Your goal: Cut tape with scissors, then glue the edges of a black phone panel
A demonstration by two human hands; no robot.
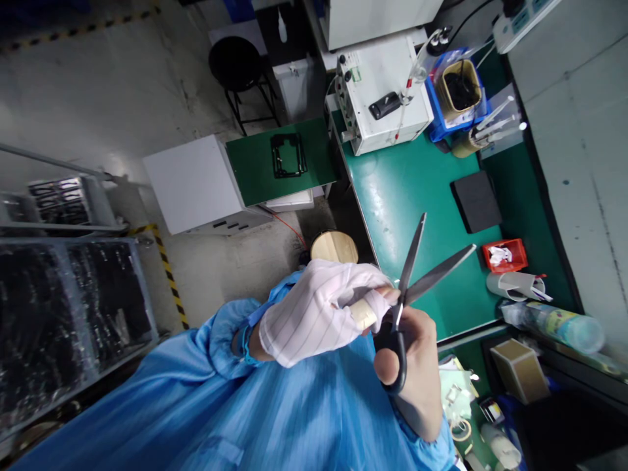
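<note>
My right hand (417,366) is bare, and its fingers are through the black handles of a pair of scissors (409,288). The two blades are spread apart and point up over the green bench. My left hand (318,307) wears a white striped glove and is curled in a pinch right at the scissors' pivot. A beige wrap (364,314) shows on one of its fingers. What the pinch holds is hidden. Both arms are in blue coat sleeves (275,405).
On the green bench mat (417,190) stand a white instrument box (383,91), a blue bin holding a brown cup (458,88), a black pad (475,201), a red tray (505,255), a tipped paper cup (515,286) and a plastic bottle (554,322). A wooden stool (334,246) stands just beyond my hands. Racks of black trays (73,307) fill the left.
</note>
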